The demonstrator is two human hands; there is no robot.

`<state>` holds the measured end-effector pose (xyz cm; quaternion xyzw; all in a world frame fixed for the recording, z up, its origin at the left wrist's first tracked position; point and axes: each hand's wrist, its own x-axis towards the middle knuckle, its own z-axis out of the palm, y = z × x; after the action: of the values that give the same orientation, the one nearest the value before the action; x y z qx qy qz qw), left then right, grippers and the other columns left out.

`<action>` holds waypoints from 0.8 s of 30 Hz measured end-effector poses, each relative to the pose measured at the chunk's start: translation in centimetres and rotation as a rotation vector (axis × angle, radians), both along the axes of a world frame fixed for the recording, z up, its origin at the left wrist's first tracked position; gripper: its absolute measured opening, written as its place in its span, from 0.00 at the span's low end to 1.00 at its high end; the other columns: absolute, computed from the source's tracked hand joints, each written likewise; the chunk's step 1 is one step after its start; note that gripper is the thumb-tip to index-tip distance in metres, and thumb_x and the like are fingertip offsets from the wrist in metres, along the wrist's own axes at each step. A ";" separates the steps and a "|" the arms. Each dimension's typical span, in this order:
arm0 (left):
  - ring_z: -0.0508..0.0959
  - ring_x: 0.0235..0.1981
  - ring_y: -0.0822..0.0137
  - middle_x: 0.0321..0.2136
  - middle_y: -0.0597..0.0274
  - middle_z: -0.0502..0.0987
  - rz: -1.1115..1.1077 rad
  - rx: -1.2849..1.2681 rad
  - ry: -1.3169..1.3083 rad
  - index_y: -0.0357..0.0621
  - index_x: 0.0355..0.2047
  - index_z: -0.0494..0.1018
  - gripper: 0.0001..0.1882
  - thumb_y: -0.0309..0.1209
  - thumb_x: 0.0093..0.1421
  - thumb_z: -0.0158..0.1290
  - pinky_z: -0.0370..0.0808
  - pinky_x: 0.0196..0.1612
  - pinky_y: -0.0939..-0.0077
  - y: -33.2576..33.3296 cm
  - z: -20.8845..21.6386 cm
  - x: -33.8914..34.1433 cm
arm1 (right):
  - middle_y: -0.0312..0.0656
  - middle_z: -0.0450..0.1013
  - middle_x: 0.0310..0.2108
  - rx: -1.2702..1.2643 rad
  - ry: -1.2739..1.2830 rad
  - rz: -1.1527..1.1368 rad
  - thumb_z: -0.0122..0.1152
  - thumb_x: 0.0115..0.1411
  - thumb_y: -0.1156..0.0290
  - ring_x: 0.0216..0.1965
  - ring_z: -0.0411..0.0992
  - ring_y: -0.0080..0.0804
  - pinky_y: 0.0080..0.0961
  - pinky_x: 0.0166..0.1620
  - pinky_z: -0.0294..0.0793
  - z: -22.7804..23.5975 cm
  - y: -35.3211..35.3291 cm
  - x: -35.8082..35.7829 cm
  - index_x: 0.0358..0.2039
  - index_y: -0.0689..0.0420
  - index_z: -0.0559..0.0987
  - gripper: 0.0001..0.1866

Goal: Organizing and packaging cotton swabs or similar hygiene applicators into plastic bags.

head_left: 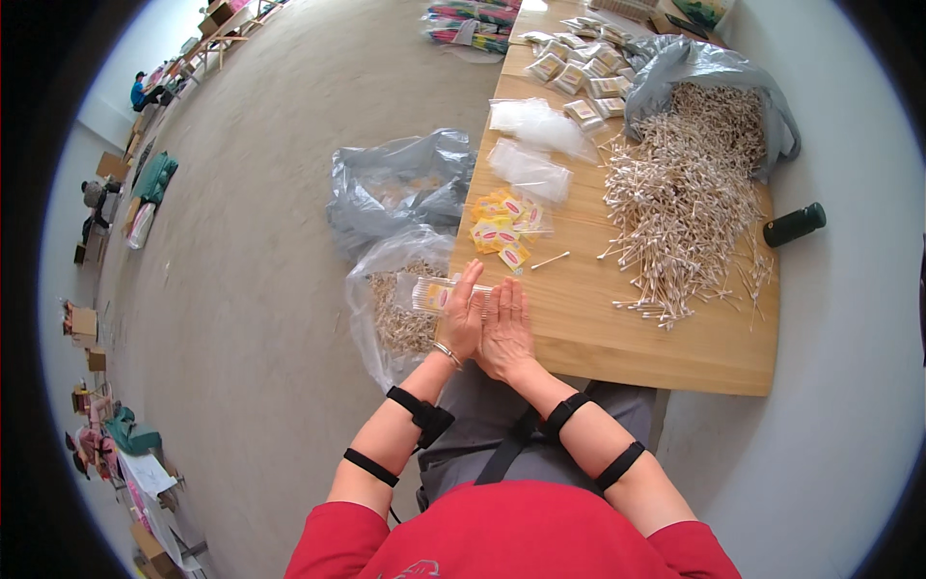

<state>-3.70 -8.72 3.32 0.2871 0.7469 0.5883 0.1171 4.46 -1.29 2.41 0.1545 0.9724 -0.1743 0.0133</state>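
L grip (462, 314) holds the clear swab packet (431, 294) approx. at the near-L corner of the worktop (598, 338); R grip (506, 333) is flat beside it, fingers straight, & I can't tell if it's holding too. From my end: yellow cards (514, 256) on worktop's L side, swab heap (675, 212) on its R.

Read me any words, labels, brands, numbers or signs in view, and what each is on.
No legible text:
Yellow cards: red marks, print too small.
Held packet: yellow label, print too small.
Packed bags: labels too small.
Red shirt: grey mark, cut off, unreadable.
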 end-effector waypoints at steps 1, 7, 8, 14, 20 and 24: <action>0.57 0.63 0.53 0.60 0.48 0.60 0.027 -0.056 0.075 0.37 0.58 0.61 0.23 0.36 0.66 0.40 0.51 0.64 0.66 -0.5 0.3 -0.6 | 0.60 0.31 0.66 -0.013 0.047 -0.019 0.48 0.57 0.52 0.68 0.26 0.52 0.43 0.67 0.25 -0.3 0.0 0.0 0.63 0.72 0.40 0.47; 0.59 0.61 0.48 0.58 0.44 0.62 0.304 -0.533 0.497 0.39 0.60 0.58 0.27 0.38 0.64 0.43 0.56 0.62 0.63 -5.3 -1.8 -5.4 | 0.61 0.31 0.66 -0.063 0.072 -0.014 0.50 0.56 0.50 0.68 0.26 0.53 0.44 0.67 0.26 0.7 -0.8 -0.7 0.63 0.72 0.40 0.49; 0.60 0.61 0.47 0.58 0.44 0.62 0.332 -0.627 0.489 0.38 0.60 0.57 0.28 0.40 0.64 0.43 0.57 0.61 0.62 -5.4 -2.7 -5.9 | 0.61 0.31 0.66 -0.062 0.071 -0.014 0.50 0.56 0.50 0.68 0.26 0.53 0.44 0.67 0.26 0.8 -0.8 -0.8 0.63 0.72 0.40 0.49; 0.73 0.49 0.66 0.49 0.55 0.72 0.128 0.011 -0.437 0.35 0.54 0.65 0.24 0.43 0.68 0.38 0.69 0.52 0.74 -6.3 -6.7 -7.2 | 0.61 0.31 0.66 -0.062 0.061 -0.013 0.50 0.56 0.49 0.68 0.26 0.53 0.43 0.67 0.26 1.2 -1.6 -1.0 0.63 0.72 0.39 0.50; 0.75 0.41 0.73 0.42 0.60 0.76 0.023 0.161 -0.651 0.36 0.47 0.70 0.22 0.43 0.68 0.39 0.73 0.46 0.79 -5.7 -5.7 -7.0 | 0.59 0.31 0.66 -0.049 0.072 -0.009 0.51 0.55 0.48 0.68 0.26 0.52 0.41 0.67 0.25 0.9 -2.2 -1.9 0.63 0.72 0.40 0.50; 0.75 0.41 0.73 0.43 0.59 0.76 0.020 0.199 -0.610 0.36 0.46 0.70 0.22 0.44 0.67 0.40 0.73 0.46 0.79 -6.2 -5.5 -7.0 | 0.61 0.32 0.66 -0.054 0.068 -0.021 0.51 0.55 0.49 0.68 0.26 0.53 0.42 0.67 0.25 0.7 -3.3 -2.8 0.63 0.73 0.40 0.50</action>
<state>-10.73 -14.95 -2.19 0.1002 0.6189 0.7184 0.3014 1.71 -4.60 3.15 0.1584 0.9655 -0.2060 -0.0174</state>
